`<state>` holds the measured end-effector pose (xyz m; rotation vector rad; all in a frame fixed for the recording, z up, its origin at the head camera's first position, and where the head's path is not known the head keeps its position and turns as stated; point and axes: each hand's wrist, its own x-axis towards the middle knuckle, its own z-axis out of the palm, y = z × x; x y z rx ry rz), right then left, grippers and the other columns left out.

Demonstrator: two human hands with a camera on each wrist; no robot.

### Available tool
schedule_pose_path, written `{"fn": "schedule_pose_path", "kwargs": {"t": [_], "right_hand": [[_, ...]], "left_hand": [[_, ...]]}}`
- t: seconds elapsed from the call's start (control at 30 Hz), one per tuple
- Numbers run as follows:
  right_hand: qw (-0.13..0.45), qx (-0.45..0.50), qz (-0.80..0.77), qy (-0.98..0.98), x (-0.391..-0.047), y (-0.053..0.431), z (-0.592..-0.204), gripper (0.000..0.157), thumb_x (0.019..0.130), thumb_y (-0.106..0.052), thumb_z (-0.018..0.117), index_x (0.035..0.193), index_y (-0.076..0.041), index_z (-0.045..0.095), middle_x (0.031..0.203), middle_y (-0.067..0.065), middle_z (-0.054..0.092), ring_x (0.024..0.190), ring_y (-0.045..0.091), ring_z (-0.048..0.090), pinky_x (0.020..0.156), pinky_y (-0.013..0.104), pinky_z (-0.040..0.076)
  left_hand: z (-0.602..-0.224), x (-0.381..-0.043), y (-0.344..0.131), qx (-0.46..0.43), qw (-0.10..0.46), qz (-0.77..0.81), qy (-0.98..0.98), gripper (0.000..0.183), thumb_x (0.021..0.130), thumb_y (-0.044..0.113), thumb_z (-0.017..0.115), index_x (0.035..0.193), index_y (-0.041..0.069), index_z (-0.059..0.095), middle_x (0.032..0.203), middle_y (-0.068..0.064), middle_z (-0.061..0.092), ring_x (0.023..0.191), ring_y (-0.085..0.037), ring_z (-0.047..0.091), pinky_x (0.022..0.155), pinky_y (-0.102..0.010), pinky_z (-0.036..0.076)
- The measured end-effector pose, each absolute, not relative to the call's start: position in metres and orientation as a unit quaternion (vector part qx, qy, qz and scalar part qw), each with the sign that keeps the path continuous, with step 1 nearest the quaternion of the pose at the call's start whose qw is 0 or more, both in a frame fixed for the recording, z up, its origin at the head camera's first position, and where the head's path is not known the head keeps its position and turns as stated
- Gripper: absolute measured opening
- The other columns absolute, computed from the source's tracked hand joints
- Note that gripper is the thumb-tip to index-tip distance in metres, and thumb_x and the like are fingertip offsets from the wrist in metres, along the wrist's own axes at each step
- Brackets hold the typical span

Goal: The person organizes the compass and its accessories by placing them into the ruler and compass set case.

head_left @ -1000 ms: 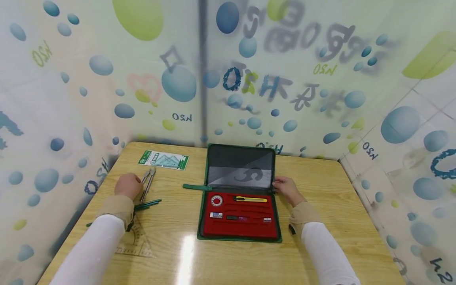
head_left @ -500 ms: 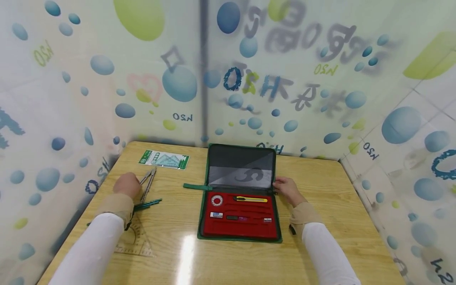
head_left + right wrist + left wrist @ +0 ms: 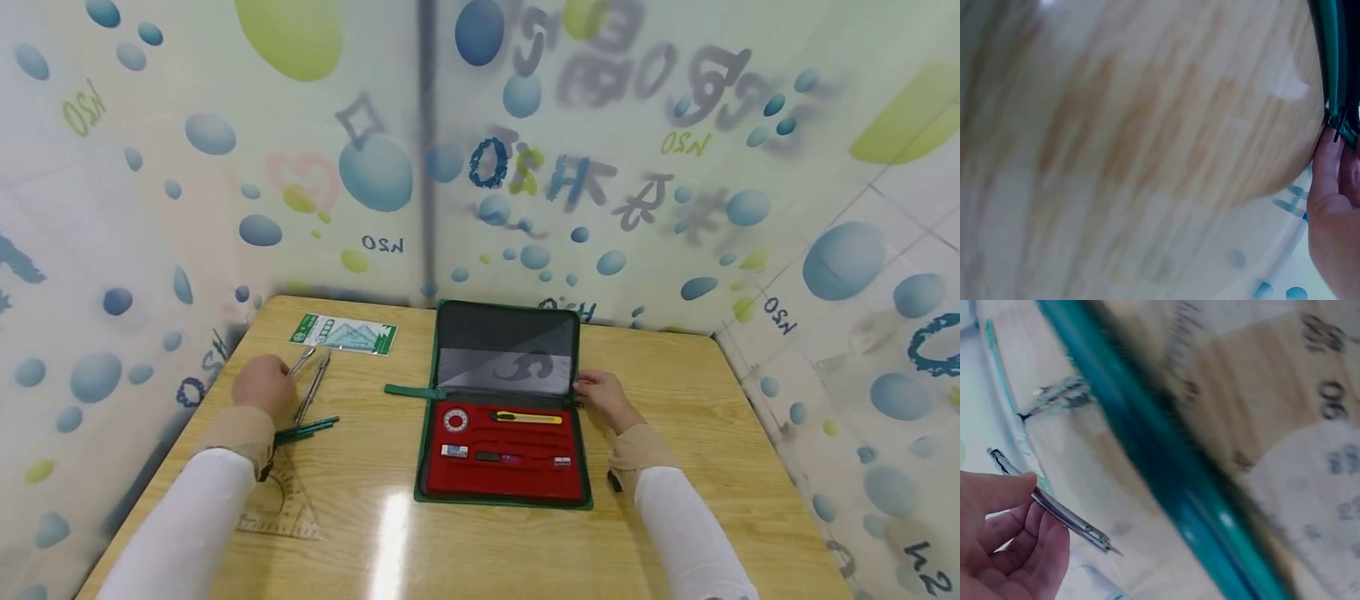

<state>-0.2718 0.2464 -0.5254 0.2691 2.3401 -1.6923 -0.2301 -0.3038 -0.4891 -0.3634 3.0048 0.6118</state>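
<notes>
My left hand [image 3: 264,385] pinches a slim silver compass [image 3: 1063,511] between thumb and fingers, its needle tip bare in the left wrist view. Another metal compass [image 3: 313,387] lies on the table just right of that hand. Dark green pencils [image 3: 307,430] lie near the left wrist, and a clear set square [image 3: 288,504] lies partly under the forearm. My right hand [image 3: 606,398] grips the right edge of an open green zip case [image 3: 424,454] near its fold; some of its fingers are hidden in the right wrist view.
The case's red tray [image 3: 495,482] holds a yellow utility knife [image 3: 531,418], a white ring-shaped piece [image 3: 455,420], an eraser [image 3: 454,451], a small purple-and-dark item [image 3: 498,457] and a sharpener [image 3: 562,461]. A packet of set squares [image 3: 345,334] lies near the back wall.
My left hand has shifted slightly left and back, drawing the held compass up and away from the other one. The right hand stays at the case's edge.
</notes>
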Motion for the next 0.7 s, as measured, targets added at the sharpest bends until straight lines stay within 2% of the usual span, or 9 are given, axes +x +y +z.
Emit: {"fn": "schedule_pose_path", "kwargs": {"t": [0.13,0.23,0.7], "right_hand": [[0.123,0.094,-0.583,0.798,-0.273,0.247,-0.525,0.045,0.096,0.001,0.047,0.137,0.015,0.036,0.138,0.033,0.04,0.118,0.034,0.051,0.099,0.043,0.046],[0.124,0.096,-0.584,0.796,-0.273,0.247,-0.524,0.045,0.096,0.002,0.047,0.137,0.014,0.037,0.139,0.033,0.039,0.118,0.034,0.051,0.099,0.043,0.045],[0.122,0.096,-0.586,0.795,-0.271,0.246,-0.523,0.045,0.095,0.003,0.047,0.137,0.015,0.036,0.139,0.033,0.039,0.117,0.033,0.052,0.098,0.043,0.046]], "left_hand": [[-0.48,-0.232,-0.297,-0.086,0.01,0.203,0.975,0.023,0.09,0.011,0.056,0.098,-0.008,0.067,0.099,-0.026,0.065,0.088,-0.04,0.06,0.075,-0.052,0.048],[-0.474,-0.233,-0.289,-0.063,0.006,0.206,0.977,0.023,0.089,0.011,0.057,0.098,-0.008,0.067,0.099,-0.025,0.066,0.087,-0.039,0.06,0.076,-0.051,0.048],[-0.462,-0.242,-0.221,0.057,-0.015,0.208,0.976,0.016,0.089,0.009,0.062,0.094,-0.004,0.07,0.085,-0.016,0.068,0.075,-0.025,0.062,0.066,-0.041,0.052]]}}
